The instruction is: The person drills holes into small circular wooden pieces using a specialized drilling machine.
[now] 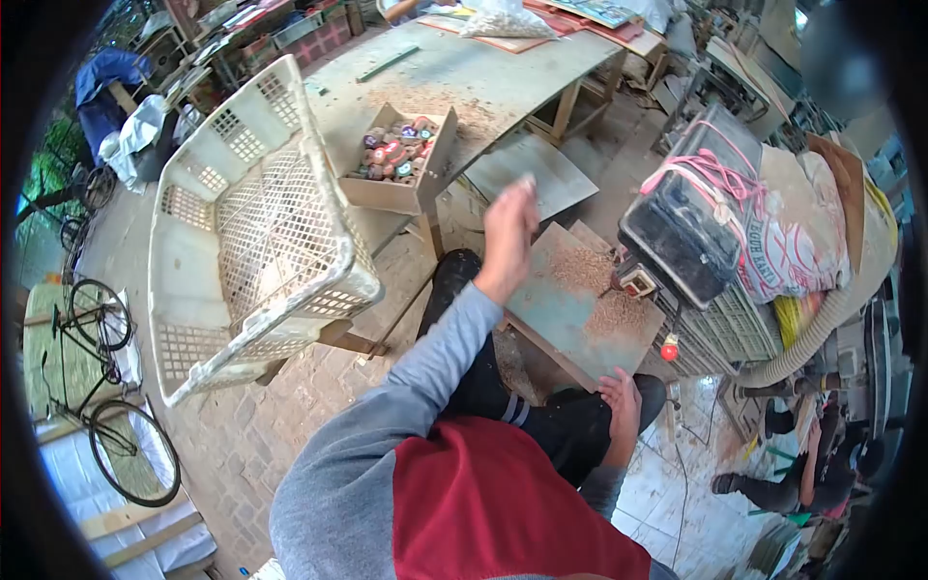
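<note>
My left hand (510, 232) is raised over the far left edge of a greenish work board (551, 309), its fingers curled together; what they hold, if anything, is too small to make out. Low at the board's near right corner, my right hand (620, 396) rests with its fingers spread against the edge. Wood shavings (619, 316) lie in heaps on the board, around a small metal machine part (636, 281). To the left, a wooden box (382, 192) full of small round painted pieces (396, 152) stands on the table's corner.
A large white plastic crate (184, 280) stands at left beside the long table (464, 82). Pink cord (710, 174) lies on a black case (677, 232) at right. A red knob (669, 350) hangs near the board. Another person (822, 474) is at lower right.
</note>
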{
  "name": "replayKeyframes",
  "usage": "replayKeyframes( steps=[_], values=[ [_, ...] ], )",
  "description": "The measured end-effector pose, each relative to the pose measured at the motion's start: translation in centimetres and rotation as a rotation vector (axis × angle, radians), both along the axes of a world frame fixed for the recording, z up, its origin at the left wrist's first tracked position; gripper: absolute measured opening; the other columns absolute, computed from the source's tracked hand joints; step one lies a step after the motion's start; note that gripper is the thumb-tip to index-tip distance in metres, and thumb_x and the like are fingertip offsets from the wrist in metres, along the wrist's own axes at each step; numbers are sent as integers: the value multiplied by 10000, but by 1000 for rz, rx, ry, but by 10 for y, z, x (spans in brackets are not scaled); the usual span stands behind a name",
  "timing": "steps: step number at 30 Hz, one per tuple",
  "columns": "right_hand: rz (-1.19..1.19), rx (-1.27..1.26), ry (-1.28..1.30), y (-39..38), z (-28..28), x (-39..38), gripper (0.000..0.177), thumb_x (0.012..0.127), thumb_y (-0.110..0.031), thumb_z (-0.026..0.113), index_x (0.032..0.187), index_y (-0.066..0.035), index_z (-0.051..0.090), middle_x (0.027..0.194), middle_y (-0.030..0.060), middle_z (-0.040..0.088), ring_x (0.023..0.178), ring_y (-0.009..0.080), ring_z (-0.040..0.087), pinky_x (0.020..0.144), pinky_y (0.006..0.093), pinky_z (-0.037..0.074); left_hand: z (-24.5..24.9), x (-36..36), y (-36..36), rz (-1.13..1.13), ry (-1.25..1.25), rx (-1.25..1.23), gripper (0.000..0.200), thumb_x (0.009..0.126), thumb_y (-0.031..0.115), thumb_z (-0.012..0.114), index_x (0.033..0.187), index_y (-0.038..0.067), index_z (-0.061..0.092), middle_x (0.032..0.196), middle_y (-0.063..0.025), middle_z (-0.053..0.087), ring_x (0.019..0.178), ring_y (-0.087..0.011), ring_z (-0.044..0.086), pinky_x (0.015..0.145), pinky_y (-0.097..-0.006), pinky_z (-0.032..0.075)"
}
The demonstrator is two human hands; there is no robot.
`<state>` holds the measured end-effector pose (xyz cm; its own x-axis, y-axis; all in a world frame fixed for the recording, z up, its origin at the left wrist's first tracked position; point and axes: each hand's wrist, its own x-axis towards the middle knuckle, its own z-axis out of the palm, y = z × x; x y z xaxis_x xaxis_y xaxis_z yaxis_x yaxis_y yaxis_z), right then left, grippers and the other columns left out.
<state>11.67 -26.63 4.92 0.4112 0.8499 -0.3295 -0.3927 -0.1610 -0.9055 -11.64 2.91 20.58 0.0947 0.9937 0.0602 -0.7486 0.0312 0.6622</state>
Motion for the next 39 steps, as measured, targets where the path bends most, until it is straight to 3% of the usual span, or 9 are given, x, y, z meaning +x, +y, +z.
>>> replayKeyframes(
  steps=[5, 11, 16, 18, 22, 30, 33, 37, 39],
  values=[
    [37, -36, -122, 31, 21, -14, 437, 1001, -330, 528, 1284, 2, 556, 1006, 104, 691, 840, 135, 631, 766, 261, 468, 61, -24, 8, 6, -300, -69, 399, 967, 498, 563, 1051, 113, 624, 876, 42, 627, 744, -69, 552, 664, -232, 426],
    [42, -104, -177, 56, 5, -33, 392, 996, -310, 536, 1241, -11, 599, 976, 90, 696, 831, 124, 627, 762, 244, 456, 11, -60, -99, -513, 400, -55, 310, 982, 302, 574, 1175, 69, 640, 964, 9, 630, 804, -80, 580, 742, -253, 470],
    [-8, -65, -337, 57, -18, -50, 297, 989, -242, 560, 1121, 8, 650, 735, 43, 645, 555, 72, 519, 504, 206, 388, 146, -174, -147, -828, 870, 533, 341, 963, 276, 620, 1124, -21, 668, 985, -108, 679, 913, -183, 643, 815, -316, 490],
    [54, -72, -333, 56, -10, -59, 290, 989, -241, 557, 1104, 6, 656, 717, 36, 639, 528, 67, 501, 485, 209, 374, 201, -215, -159, -782, 880, 557, 326, 964, 249, 618, 1078, -50, 680, 916, -136, 676, 851, -213, 656, 748, -322, 501],
    [265, -122, -375, 58, -19, -78, 273, 988, -249, 554, 997, -8, 680, 682, 29, 625, 506, 58, 502, 457, 213, 362, 260, -263, -169, -62, 1164, 525, 360, 965, 257, 559, 780, -25, 684, 678, -114, 645, 597, -176, 614, 548, -312, 480],
    [826, -323, -741, 54, -54, -96, 332, 944, -265, 596, 952, 59, 669, 796, 166, 683, 699, 239, 666, 645, 362, 505, 231, -336, -62, -709, 1821, 154, 326, 992, 210, 510, 1127, -50, 655, 930, -115, 706, 850, -190, 684, 780, -316, 550],
    [864, -327, -852, 55, -58, -85, 320, 934, -255, 596, 984, 53, 667, 848, 220, 679, 767, 303, 673, 694, 392, 498, 215, -330, -50, -894, 1859, -114, 342, 985, 201, 472, 1184, -27, 630, 984, -118, 706, 885, -204, 688, 808, -331, 543],
    [891, -373, -813, 63, -52, -95, 306, 929, -237, 593, 1014, 47, 669, 883, 242, 677, 802, 341, 675, 731, 391, 498, 179, -358, -34, -1156, 2228, 8, 319, 976, 210, 444, 1098, -16, 634, 1042, -129, 697, 940, -210, 686, 810, -336, 537],
    [938, -369, -842, 63, -75, -88, 305, 931, -236, 590, 1012, 46, 670, 884, 242, 677, 809, 330, 678, 735, 386, 499, 174, -374, -32, -1214, 1986, -223, 323, 992, 219, 424, 1084, -25, 616, 1055, -136, 691, 946, -212, 684, 813, -339, 543]
  ],
)
